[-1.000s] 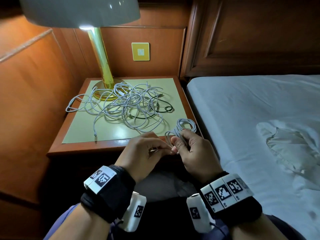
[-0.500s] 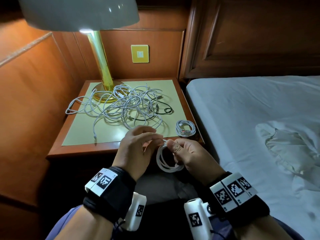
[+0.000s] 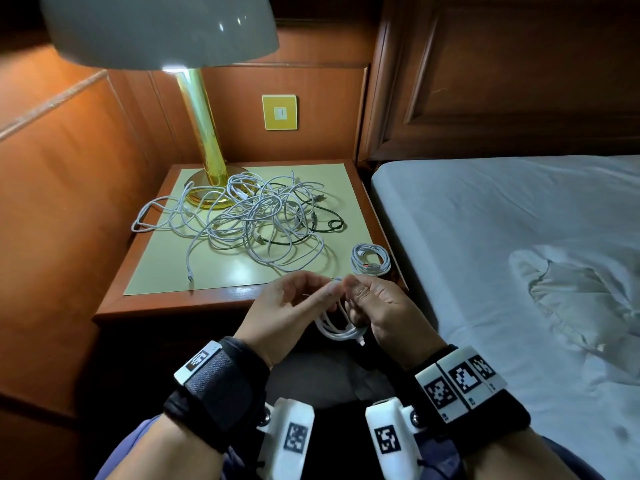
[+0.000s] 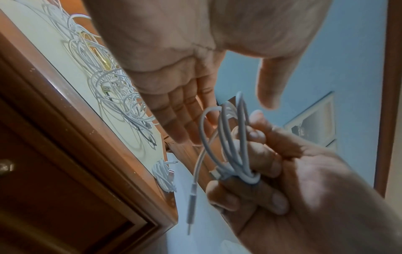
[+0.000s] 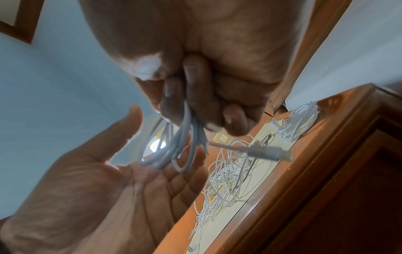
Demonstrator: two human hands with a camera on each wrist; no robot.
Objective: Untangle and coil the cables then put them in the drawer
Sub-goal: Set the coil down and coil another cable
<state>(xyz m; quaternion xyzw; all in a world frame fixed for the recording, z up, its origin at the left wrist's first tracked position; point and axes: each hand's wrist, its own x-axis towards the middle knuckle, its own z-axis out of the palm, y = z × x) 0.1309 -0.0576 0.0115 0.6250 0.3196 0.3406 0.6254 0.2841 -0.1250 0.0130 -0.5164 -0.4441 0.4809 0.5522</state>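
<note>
The right hand (image 3: pixel 384 310) grips a coiled white cable (image 3: pixel 341 329) in front of the wooden table (image 3: pixel 242 294). The left hand (image 3: pixel 287 306) lies flat-fingered beside it. A tangled pile of white and black cables (image 3: pixel 249 216) lies on the table.

Head cam: high, faces forward-down over nightstand (image 3: pixel 242 299), bed (image 3: pixel 519 237) at right, both hands low centre, mid range
Left wrist cam: close, looks along left hand (image 4: pixel 174 96) toward right hand (image 4: pixel 304 180), frame rolled
Right wrist cam: close, looks along right hand (image 5: pixel 206 68), facing opposite way
Shared by all three: held coil (image 4: pixel 230 146), cable tangle (image 3: pixel 249 216), nightstand front edge
</note>
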